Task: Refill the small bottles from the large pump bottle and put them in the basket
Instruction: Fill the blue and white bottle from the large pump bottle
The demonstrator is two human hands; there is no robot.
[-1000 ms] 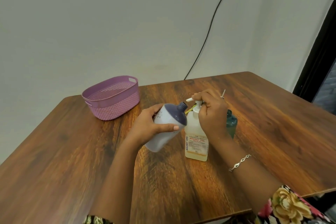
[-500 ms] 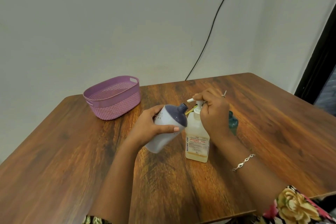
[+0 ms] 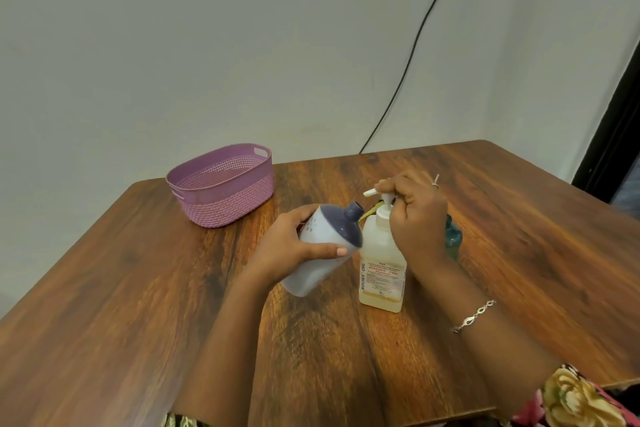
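My left hand (image 3: 294, 250) grips a small white bottle with a dark blue top (image 3: 325, 246), tilted so its uncapped neck points toward the pump spout. The large pump bottle (image 3: 381, 274), pale with a red-lettered label, stands upright on the wooden table (image 3: 138, 305). My right hand (image 3: 415, 218) is curled over its pump head, with the white nozzle sticking out to the left just above the small bottle's mouth. A teal bottle (image 3: 453, 236) stands behind my right hand, mostly hidden. The purple basket (image 3: 221, 184) sits at the table's far left with nothing visible inside.
A black cable (image 3: 415, 45) runs down the wall behind the table. A dark door frame (image 3: 609, 135) stands at the right. The table's front edge runs close under my right forearm.
The pump head has risen slightly under my right hand. The small bottle stays tilted at the spout.
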